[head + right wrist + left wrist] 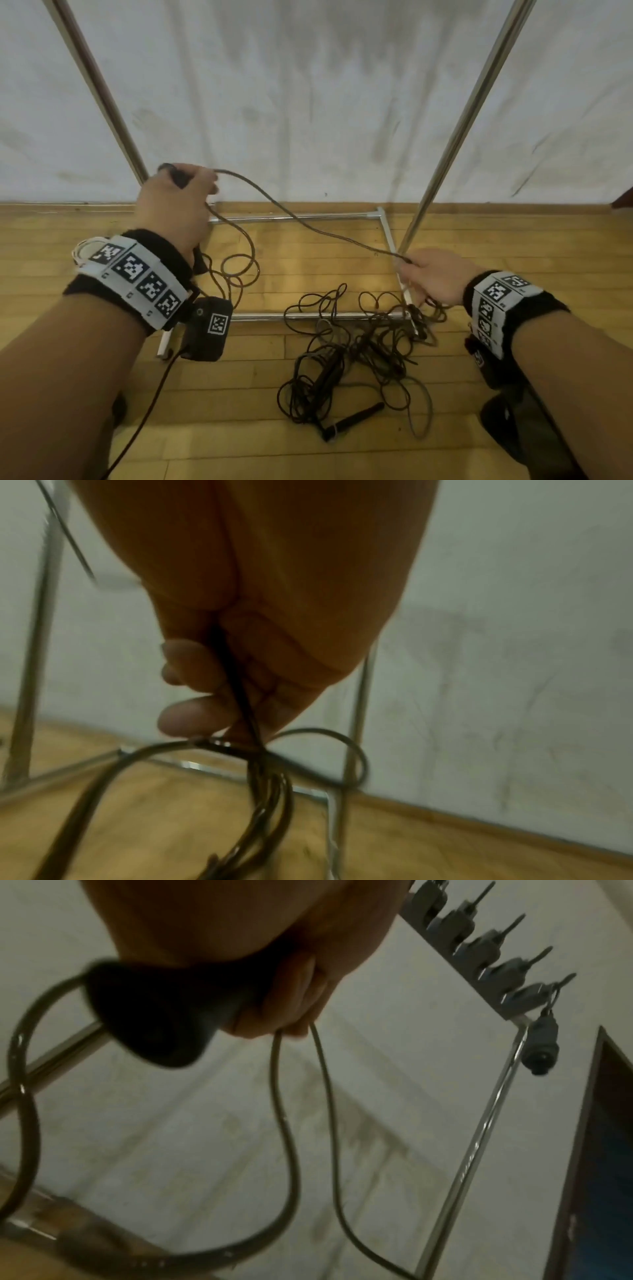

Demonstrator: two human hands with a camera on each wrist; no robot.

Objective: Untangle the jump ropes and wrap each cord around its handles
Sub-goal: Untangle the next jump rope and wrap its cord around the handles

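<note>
My left hand (178, 198) is raised at the left and grips a black jump-rope handle (178, 174), which shows as a dark blunt end (150, 1015) in the left wrist view. A thin dark cord (308, 226) runs from that handle across to my right hand (431, 277), whose fingers (195, 718) curl round the cord (240, 685). Loops of cord (239, 270) hang below the left hand. A tangled pile of dark cords (356, 356) lies on the wooden floor, with another black handle (359, 416) at its near edge.
A chrome rack frame (301, 216) stands on the wooden floor, its uprights (455, 137) rising on both sides against a white wall. The pile lies partly over the frame's front bar (260, 317). A row of hooks (479, 950) tops the rack.
</note>
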